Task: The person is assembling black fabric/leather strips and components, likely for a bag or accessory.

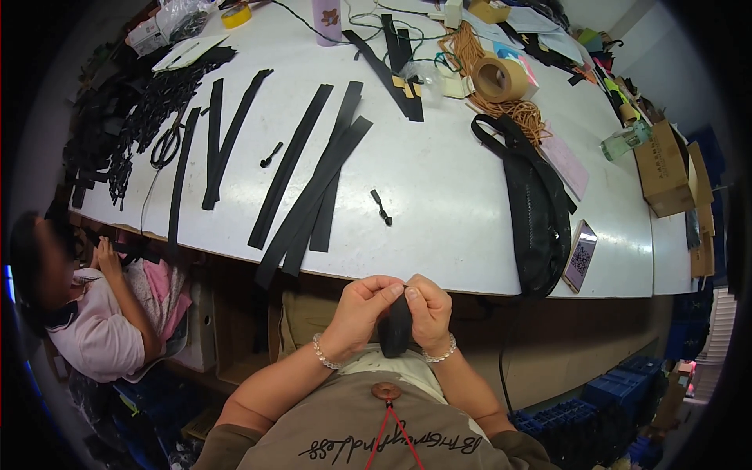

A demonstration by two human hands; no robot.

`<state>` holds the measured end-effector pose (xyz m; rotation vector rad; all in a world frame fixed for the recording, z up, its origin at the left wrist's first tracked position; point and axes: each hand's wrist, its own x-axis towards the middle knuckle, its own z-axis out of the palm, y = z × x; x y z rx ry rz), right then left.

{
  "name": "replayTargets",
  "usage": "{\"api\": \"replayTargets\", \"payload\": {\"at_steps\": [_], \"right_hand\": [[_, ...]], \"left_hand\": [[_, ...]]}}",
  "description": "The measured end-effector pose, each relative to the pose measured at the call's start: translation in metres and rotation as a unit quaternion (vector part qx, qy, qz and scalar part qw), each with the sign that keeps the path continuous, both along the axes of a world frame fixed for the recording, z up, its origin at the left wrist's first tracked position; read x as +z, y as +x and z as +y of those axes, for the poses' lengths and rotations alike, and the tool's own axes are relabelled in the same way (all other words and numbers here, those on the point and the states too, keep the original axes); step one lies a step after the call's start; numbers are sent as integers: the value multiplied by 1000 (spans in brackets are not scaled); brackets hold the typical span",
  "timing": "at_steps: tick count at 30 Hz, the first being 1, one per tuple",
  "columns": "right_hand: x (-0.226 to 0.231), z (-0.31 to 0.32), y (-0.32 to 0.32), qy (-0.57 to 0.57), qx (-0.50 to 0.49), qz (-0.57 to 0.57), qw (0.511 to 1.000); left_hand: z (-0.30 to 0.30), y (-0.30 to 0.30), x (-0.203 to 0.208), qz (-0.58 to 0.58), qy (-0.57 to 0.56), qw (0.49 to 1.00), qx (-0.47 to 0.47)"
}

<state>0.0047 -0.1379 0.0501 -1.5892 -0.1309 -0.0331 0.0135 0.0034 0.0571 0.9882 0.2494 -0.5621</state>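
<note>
Close to my body, just off the table's front edge, my left hand and my right hand meet with fingertips pinched together. Between them they grip the end of a black zipper strip, whose looped part hangs down below the fingers. Whatever small detail sits at the pinch is hidden by my thumbs. On the white table ahead lies a black zipper slider with a pull, and another zipper slider is farther left. Several long black zipper strips are spread to the left, some crossing and overhanging the edge.
A black bag and a phone lie to the right. Scissors rest beside a heap of black pieces. Brown cord, a tape roll and a carton stand farther back. Another person sits at the left.
</note>
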Motion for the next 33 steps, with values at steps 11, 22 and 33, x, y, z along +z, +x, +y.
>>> {"api": "replayTargets", "payload": {"at_steps": [11, 22, 33], "right_hand": [[1, 17, -2, -27, -155, -52, 986], [12, 0, 2, -101, -98, -53, 989], [6, 17, -8, 176, -103, 101, 974]], "left_hand": [[-13, -6, -3, 34, -85, 987, 131], [-12, 2, -4, -273, 182, 942, 76], [-20, -2, -5, -96, 4, 982, 164]]}}
